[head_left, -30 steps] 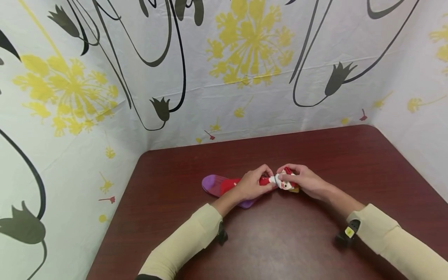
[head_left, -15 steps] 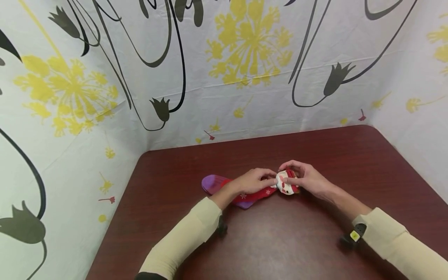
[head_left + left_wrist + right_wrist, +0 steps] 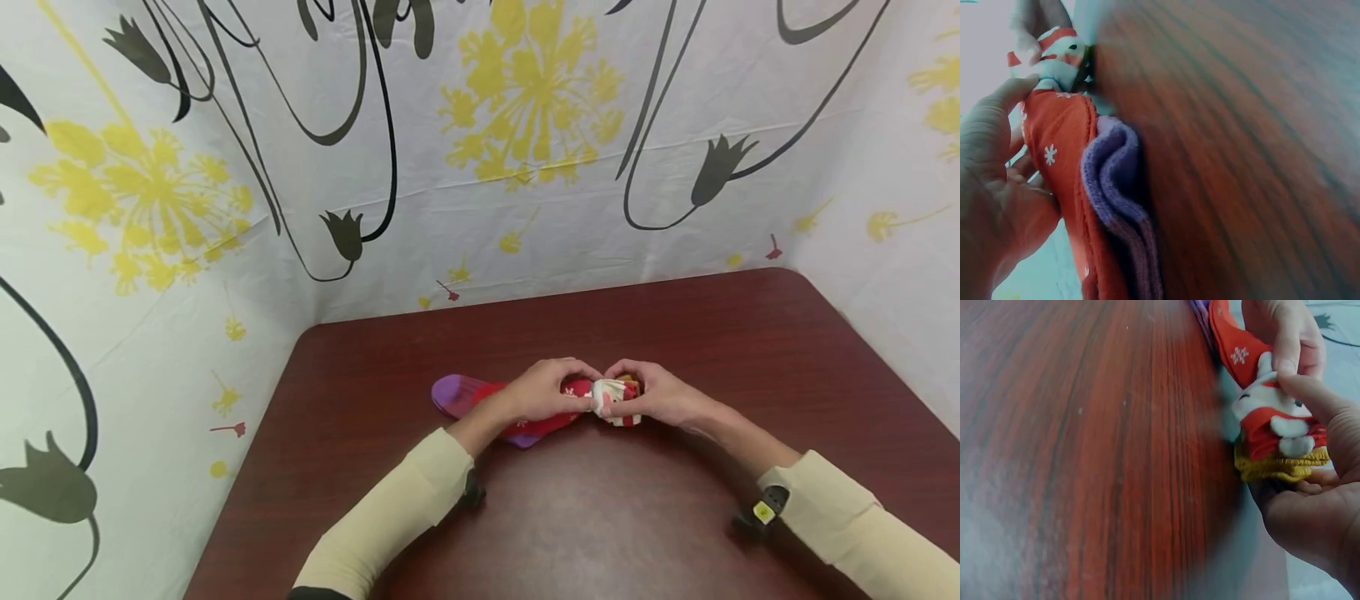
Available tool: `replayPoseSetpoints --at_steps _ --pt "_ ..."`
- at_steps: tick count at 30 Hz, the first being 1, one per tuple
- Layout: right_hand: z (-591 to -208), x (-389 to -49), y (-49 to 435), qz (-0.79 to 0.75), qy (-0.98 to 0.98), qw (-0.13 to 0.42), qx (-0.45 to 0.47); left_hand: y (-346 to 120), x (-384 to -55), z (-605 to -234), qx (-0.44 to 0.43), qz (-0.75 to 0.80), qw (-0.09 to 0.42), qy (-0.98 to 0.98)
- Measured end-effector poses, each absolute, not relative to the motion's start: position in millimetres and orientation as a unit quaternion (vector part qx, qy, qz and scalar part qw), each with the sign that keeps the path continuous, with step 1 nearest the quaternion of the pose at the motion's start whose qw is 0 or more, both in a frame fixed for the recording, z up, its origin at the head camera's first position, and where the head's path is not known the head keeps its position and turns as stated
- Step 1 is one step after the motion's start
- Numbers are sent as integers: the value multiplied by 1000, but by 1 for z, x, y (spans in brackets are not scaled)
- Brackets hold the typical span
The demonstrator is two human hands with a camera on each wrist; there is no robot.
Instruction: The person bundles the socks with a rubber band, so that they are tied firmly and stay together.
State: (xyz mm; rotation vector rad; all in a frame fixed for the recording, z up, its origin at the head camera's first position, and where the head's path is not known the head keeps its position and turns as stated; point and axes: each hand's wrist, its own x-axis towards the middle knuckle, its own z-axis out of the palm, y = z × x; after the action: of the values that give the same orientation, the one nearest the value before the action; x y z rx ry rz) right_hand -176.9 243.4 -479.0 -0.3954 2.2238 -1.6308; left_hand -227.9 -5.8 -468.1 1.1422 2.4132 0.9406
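A red sock [image 3: 1060, 162] with white snowflakes lies over a purple sock [image 3: 453, 393] on the table. Its upper end is a white-and-red part with a printed face [image 3: 1266, 403], gathered in at a narrow neck where a thin bluish band [image 3: 1049, 81] shows. Past that, a mustard-yellow knitted edge [image 3: 1279, 469] sticks out. My left hand [image 3: 547, 392] holds the red sock just below the neck, thumb on the near side. With thumb and fingers, my right hand [image 3: 663, 396] grips the white-and-red end, partly covering it. Both hands' fingertips nearly meet.
The dark red-brown table [image 3: 570, 517] runs back to a white cloth wall [image 3: 420, 167] with yellow and grey flower prints. Similar cloth stands at the left and right sides. A dark wrist camera [image 3: 757, 512] hangs under the right sleeve.
My right hand has shifted its hold on the white-and-red end and turned it, so the yellow edge faces up and back. The left hand keeps near the neck; the purple sock has stayed put.
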Motion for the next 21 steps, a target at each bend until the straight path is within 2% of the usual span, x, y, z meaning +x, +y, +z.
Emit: replayPoseSetpoints --at_steps 12,17,21 --pt "-476 -170 237 -508 829 90 -218 -6 -215 -473 444 282 19 851" --pt "-476 -169 239 -468 849 63 -235 -6 -211 -475 466 268 -16 843" --pt "-476 -169 240 -442 860 44 -251 -5 -208 -476 467 272 -25 841"
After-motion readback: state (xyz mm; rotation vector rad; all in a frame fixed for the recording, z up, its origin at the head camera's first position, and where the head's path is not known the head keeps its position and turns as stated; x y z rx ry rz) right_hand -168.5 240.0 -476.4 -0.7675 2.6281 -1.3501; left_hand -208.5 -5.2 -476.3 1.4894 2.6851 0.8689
